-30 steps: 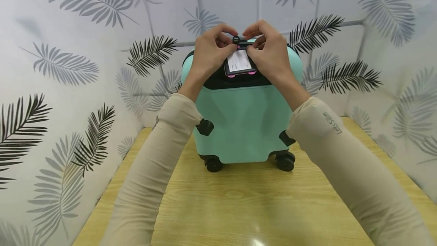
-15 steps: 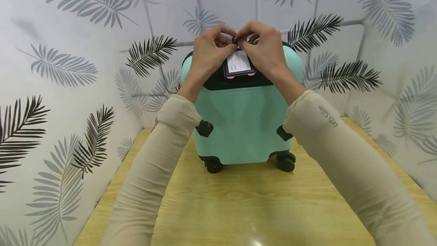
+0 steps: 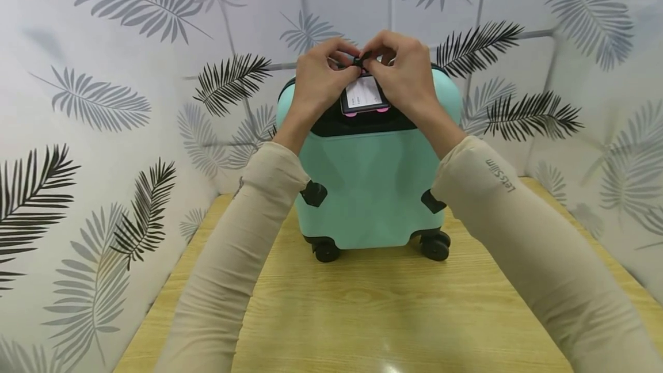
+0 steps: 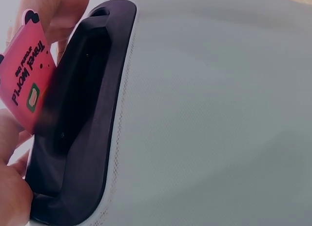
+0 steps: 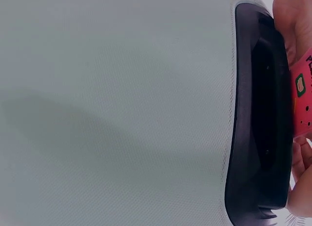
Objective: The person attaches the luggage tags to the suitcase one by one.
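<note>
A mint-green suitcase stands upright, with a black handle recess along its upper front. A luggage tag with a white paper card facing me hangs against that recess. Its other side, pink with "Travel World" printed on it, shows in the left wrist view as the tag's back. At the small black buckle above the tag, my left hand pinches with thumb and fingers. My right hand pinches the dark strap right beside it. Fingers partly hide the strap's path.
The suitcase's black wheels rest on a wood-grain table. Behind and to both sides rises a pale backdrop printed with grey and black leaves.
My right hand has moved left to the buckle, and the strap end now sticks up between its fingertips. My left hand has stayed nearly still at the buckle.
</note>
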`<action>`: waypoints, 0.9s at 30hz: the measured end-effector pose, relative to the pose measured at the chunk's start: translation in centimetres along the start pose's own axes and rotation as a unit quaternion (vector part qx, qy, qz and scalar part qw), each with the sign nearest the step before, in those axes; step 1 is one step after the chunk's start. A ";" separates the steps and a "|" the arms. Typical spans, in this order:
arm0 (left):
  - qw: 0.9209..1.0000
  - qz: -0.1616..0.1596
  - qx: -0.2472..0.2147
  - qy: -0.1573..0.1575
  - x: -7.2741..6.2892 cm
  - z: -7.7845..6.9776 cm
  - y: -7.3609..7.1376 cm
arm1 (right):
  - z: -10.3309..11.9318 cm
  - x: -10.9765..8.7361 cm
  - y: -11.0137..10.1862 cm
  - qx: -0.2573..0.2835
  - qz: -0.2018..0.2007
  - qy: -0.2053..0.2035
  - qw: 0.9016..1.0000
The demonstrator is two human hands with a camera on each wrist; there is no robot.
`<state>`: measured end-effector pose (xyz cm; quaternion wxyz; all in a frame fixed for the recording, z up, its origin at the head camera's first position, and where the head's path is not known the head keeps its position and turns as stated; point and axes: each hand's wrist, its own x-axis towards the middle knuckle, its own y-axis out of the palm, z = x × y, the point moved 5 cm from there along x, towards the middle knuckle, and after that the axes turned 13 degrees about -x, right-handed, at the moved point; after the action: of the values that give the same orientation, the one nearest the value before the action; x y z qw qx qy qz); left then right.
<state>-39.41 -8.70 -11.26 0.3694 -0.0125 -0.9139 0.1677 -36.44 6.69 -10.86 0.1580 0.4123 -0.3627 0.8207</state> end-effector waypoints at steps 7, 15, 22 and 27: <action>1.000 -0.010 0.019 -0.023 0.4 -0.2 -0.2 | 0.6 0.1 -0.3 -0.009 0.011 -0.022 1.000; 0.999 -0.008 0.026 -0.034 0.6 -0.6 -0.6 | 0.9 0.3 -0.5 -0.002 0.009 -0.026 1.000; 0.998 0.004 0.011 -0.054 0.5 -0.2 -0.6 | 0.5 0.3 -0.2 0.031 0.048 0.021 0.998; 0.998 0.014 0.009 -0.060 0.1 0.4 -0.4 | -0.5 0.1 0.1 0.069 0.065 0.075 0.993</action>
<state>-39.70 -9.20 -11.28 0.3120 -0.0117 -0.9324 0.1818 -36.79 7.00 -11.04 0.1025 0.3350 -0.3180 0.8810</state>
